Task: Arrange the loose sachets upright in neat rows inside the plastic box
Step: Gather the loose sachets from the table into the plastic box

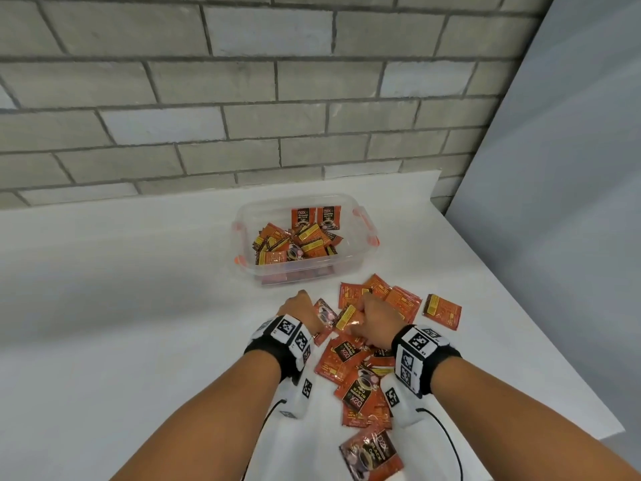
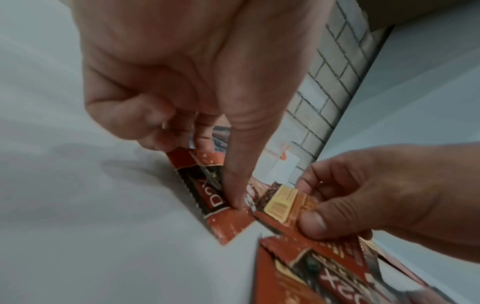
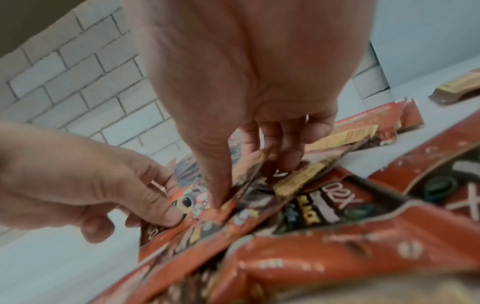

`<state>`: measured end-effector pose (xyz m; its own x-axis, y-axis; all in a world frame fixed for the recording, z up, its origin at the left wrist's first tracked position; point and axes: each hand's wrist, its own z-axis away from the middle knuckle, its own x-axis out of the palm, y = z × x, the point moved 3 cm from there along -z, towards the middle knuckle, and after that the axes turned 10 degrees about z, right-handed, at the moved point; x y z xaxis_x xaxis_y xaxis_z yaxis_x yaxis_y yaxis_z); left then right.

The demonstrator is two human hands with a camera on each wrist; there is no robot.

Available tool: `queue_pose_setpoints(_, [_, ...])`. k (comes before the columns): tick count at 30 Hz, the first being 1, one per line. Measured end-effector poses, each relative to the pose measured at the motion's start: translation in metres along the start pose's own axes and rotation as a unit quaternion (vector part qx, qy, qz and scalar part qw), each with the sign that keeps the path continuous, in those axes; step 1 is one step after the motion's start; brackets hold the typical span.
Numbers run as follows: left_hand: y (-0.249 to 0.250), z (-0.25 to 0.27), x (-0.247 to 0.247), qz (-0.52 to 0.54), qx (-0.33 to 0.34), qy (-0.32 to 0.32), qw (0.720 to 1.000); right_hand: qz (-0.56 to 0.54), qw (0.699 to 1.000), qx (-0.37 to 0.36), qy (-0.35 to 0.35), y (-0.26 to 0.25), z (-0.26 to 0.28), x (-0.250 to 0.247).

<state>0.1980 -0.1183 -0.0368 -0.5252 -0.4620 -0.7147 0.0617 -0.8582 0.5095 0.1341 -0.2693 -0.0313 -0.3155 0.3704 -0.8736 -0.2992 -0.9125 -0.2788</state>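
Foil in both grips: pinches one red-orange coffee sachet (image 2: pixel 223 224) with the curled left hand (image 1: pixel 300 312), clasps a yellow-labelled foil sachet (image 1: pixel 347 317) in the right hand (image 1: pixel 378 317), faces the clear rectangular plastic tub (image 1: pixel 357 248) at twelve o'clock, nearest the left.

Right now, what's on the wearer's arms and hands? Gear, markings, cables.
Both forearms are bare, with no sleeves; the left hand and right hand are ungloved. Each wrist carries a black strap topped with white blocks printed with black-and-white square markers. A white rounded housing, also tagged, hangs beneath each wrist, with a thin black cable trailing back toward the body.
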Motion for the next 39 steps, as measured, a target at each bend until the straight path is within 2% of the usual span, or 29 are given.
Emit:
queue_pose_setpoints(6, [-0.023,0.011,-0.025,0.06,0.03,-0.034,0.997,-0.148,0.989,0.017,0.012,0.015,0.003,-0.035])
queue_pose_setpoints(10, [-0.022,0.032,-0.024,0.114,0.093,-0.098,0.984,-0.082,0.994,0.067,-0.003,0.031,0.009,-0.04])
queue_pose_setpoints(13, [-0.014,0.049,-0.002,0.075,0.104,-0.156,0.979,-0.023,0.996,0.07,-0.04,0.031,0.012,-0.024])
queue_pose_setpoints(15, [-0.01,0.055,0.015,0.043,0.104,-0.167,0.98,0.03,0.997,0.062,-0.03,0.03,0.009,-0.014])
queue_pose_setpoints(20, [-0.009,0.055,0.031,0.037,0.082,-0.111,0.99,0.094,0.994,0.055,0.015,0.027,0.001,-0.003])
queue_pose_setpoints(26, [-0.008,0.056,0.038,-0.042,0.088,-0.045,0.994,0.091,0.995,0.045,0.001,0.027,0.001,-0.004])
queue_pose_setpoints(34, [-0.009,0.056,0.038,-0.009,0.062,-0.04,0.997,0.113,0.991,0.074,-0.017,0.024,0.002,-0.01])
queue_pose_setpoints(39, [-0.012,0.055,0.035,0.0,0.057,-0.058,0.997,0.079,0.992,0.093,-0.013,0.023,0.003,-0.011])
